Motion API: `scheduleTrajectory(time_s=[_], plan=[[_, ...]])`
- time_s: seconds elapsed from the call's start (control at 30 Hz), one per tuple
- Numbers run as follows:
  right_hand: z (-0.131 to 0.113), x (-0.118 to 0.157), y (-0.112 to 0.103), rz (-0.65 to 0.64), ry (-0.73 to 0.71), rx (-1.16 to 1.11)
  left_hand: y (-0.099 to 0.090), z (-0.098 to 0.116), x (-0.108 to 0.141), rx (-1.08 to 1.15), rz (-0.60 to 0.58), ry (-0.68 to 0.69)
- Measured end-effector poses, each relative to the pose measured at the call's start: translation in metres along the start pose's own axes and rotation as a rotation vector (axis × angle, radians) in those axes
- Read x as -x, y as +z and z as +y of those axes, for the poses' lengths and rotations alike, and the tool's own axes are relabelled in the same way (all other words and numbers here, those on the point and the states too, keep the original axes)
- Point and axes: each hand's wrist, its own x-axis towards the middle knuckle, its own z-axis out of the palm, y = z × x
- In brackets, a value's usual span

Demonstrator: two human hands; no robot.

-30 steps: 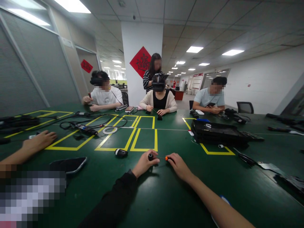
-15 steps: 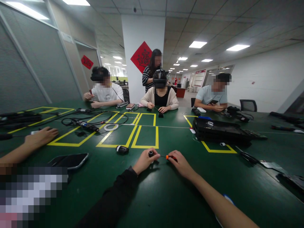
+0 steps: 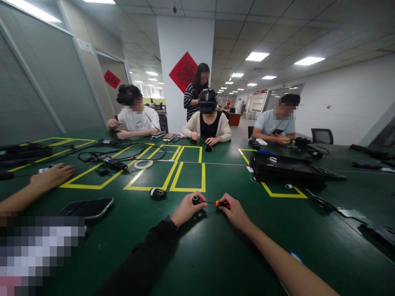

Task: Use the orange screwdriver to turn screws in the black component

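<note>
My left hand (image 3: 187, 209) is closed on a small black cylindrical part (image 3: 195, 200), whose round end shows between the fingers. In my right hand (image 3: 235, 211) is a screwdriver (image 3: 219, 204) with an orange and black handle. Its thin shaft points left and reaches the fingers of my left hand; whether the tip touches the black part cannot be made out. Both hands are low over the green table (image 3: 197, 255). A black and white cylindrical object (image 3: 158, 193) lies to the left of my left hand.
A phone (image 3: 89, 208) and another person's hand (image 3: 55, 174) are at the left. Cables (image 3: 114, 162) and a white ring (image 3: 143, 164) lie beyond. Black trays (image 3: 286, 167) stand at the right. Across the table several people sit; one stands behind.
The view has shifted very slightly. Both hands keep their hold, and the screwdriver handle shows a little more in my right hand.
</note>
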Motion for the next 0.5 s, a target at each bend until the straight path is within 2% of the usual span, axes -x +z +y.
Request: scheduleTrajectory(time_s=[0.17,0.27,0.5], plan=[[0.0011,-0.0008,-0.0018,-0.068,-0.025,-0.015,-0.0005,0.0022,0.001,0.009,-0.008,0.005],[0.0018,0.001,-0.0017,-0.061,-0.059,0.029,-0.0004,0.0016,0.0011,0.004,0.01,0.008],[0.0034,0.001,0.0031,-0.037,0.028,0.044,-0.0006,0.0008,0.0021,0.013,-0.001,0.002]])
